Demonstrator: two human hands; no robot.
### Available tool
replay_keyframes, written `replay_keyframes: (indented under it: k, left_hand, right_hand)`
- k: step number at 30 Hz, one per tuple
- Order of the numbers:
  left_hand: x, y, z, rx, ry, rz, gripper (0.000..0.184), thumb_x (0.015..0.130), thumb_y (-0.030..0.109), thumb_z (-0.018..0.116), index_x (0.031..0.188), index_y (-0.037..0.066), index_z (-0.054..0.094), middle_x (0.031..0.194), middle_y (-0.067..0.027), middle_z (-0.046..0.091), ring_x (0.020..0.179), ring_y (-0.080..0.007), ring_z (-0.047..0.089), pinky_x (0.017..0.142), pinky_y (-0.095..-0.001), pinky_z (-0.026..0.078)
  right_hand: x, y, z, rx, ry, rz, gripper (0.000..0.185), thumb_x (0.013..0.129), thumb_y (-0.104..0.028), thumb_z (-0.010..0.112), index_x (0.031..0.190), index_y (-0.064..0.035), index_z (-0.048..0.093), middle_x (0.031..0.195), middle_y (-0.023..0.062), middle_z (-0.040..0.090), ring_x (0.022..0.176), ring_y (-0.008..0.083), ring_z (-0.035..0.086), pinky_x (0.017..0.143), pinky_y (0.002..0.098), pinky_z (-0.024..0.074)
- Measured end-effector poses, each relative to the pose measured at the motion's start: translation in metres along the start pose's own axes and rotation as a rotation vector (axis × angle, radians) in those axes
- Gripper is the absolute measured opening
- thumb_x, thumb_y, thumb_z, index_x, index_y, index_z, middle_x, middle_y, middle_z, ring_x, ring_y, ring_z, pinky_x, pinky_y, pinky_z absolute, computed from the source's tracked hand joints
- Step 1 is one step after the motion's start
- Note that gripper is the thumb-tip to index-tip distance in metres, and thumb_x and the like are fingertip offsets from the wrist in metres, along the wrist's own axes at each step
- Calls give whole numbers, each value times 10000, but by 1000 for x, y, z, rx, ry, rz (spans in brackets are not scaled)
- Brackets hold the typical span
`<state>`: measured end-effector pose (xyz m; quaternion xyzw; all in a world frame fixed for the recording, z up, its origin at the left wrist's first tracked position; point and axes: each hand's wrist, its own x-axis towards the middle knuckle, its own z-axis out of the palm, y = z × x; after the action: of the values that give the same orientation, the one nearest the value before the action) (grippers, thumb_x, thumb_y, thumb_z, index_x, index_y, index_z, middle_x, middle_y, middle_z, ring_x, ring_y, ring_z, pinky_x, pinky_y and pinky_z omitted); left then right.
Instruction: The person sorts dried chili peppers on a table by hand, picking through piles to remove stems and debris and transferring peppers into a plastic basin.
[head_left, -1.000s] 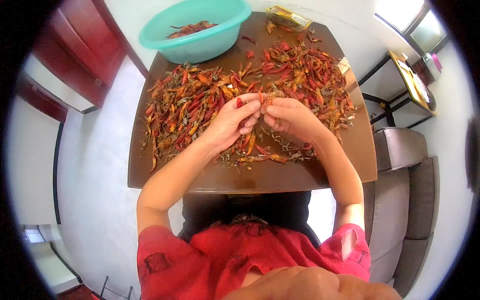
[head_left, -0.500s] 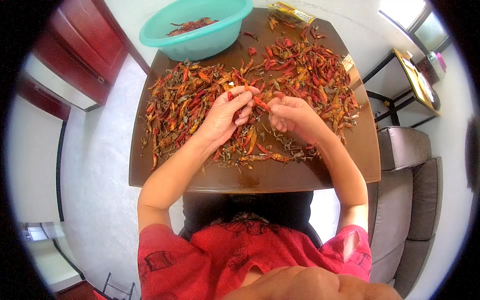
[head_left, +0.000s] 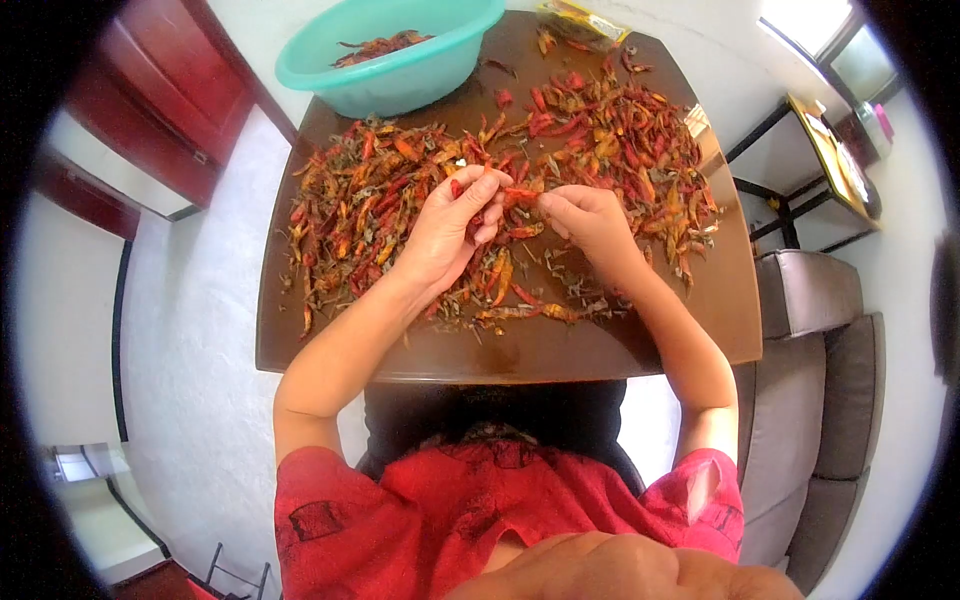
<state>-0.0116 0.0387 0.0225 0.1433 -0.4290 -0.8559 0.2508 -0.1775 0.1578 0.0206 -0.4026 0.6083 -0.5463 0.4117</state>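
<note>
Dried red chili peppers lie in two broad heaps, a left heap [head_left: 350, 210] and a right heap [head_left: 640, 150], mixed with brown stems and leaf bits. Over the gap between them, my left hand [head_left: 455, 230] is closed, with red chili showing at its thumb and under its fingers. A red dried chili [head_left: 522, 197] stretches from its fingertips to my right hand [head_left: 592, 225]. The right thumb and forefinger are pinched at that chili's right end; the other right fingers are curled and partly hidden.
A turquoise basin [head_left: 400, 92] with some dried chilies stands at the table's back left. At the back right edge lies a yellow packet [head_left: 583, 25]. The brown table's [head_left: 480, 365] front edge is close to my body. A grey sofa [head_left: 790, 400] stands to the right.
My right hand has turned slightly and shifted a little. The chili between my hands now lies more level, where before it slanted down to the right. My left hand has barely moved.
</note>
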Motion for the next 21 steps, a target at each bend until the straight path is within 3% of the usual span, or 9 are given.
replay_keyframes:
  k: [5, 10, 12, 14, 16, 17, 18, 20, 21]
  left_hand:
    - [1, -5, -4, 9, -70, 6, 209, 979, 239, 568, 1032, 38, 591, 877, -25, 551, 747, -91, 513, 618, -218, 437]
    - [4, -4, 1, -154, 161, -1, 207, 1015, 240, 482, 1002, 53, 568, 963, -67, 615, 912, -180, 599, 866, -323, 503]
    - [6, -6, 0, -264, 130, -60, 195, 1023, 242, 460, 978, 67, 534, 875, -30, 563, 806, -160, 555, 812, -319, 490]
    - [6, -8, -9, -407, -15, -144, 177, 1025, 235, 457, 969, 72, 498, 772, 8, 445, 673, -112, 443, 641, -242, 448]
    - [9, 3, -18, -453, -11, -159, 173, 1027, 230, 454, 959, 74, 487, 749, 17, 389, 636, -98, 381, 568, -217, 387]
    - [11, 9, -22, -496, -9, -171, 171, 1029, 225, 450, 948, 76, 475, 726, 26, 332, 599, -84, 319, 495, -191, 326]
    - [12, 16, -22, -519, 30, -138, 153, 1030, 209, 447, 970, 72, 477, 727, 26, 343, 586, -66, 314, 440, -178, 262]
    - [14, 25, -27, -509, 43, -52, 148, 1030, 198, 445, 983, 65, 488, 724, 24, 346, 580, -67, 308, 444, -193, 265]
    - [14, 29, -26, -487, 60, -22, 164, 1019, 216, 479, 978, 59, 507, 712, 24, 343, 579, -68, 300, 442, -198, 262]
  right_hand:
    - [3, 7, 3, -173, 51, -87, 261, 959, -209, 551, 790, -18, 606, 638, -63, 442, 597, 39, 397, 540, 218, 315]
    - [-1, 7, 5, -406, -94, -202, 259, 986, -191, 506, 827, 2, 574, 655, -27, 451, 630, 75, 415, 577, 249, 371]
    - [-7, 1, 13, -361, -147, -208, 251, 984, -187, 511, 827, 3, 557, 653, -16, 450, 630, 85, 418, 581, 255, 377]
    - [-11, -4, 14, -318, -197, -215, 245, 982, -183, 515, 826, 4, 539, 652, -6, 448, 631, 96, 422, 585, 260, 384]
    - [-15, -14, 12, -538, -402, -437, 189, 965, -157, 537, 864, 3, 539, 654, 13, 442, 638, 97, 430, 588, 263, 391]
    - [-21, -21, 11, -358, -450, -201, 164, 940, -137, 565, 862, 6, 548, 662, 30, 446, 633, 102, 437, 588, 273, 398]
    - [-20, -23, 8, -355, -453, -199, 164, 940, -137, 565, 862, 6, 548, 662, 30, 446, 633, 102, 437, 588, 273, 398]
    - [-13, -29, -7, -508, -293, -338, 183, 900, -131, 611, 808, 15, 549, 647, 33, 441, 609, 106, 435, 578, 282, 402]
    - [-11, -36, -19, -696, -280, -206, 212, 854, -139, 657, 751, 22, 565, 632, 47, 480, 592, 114, 446, 571, 289, 409]
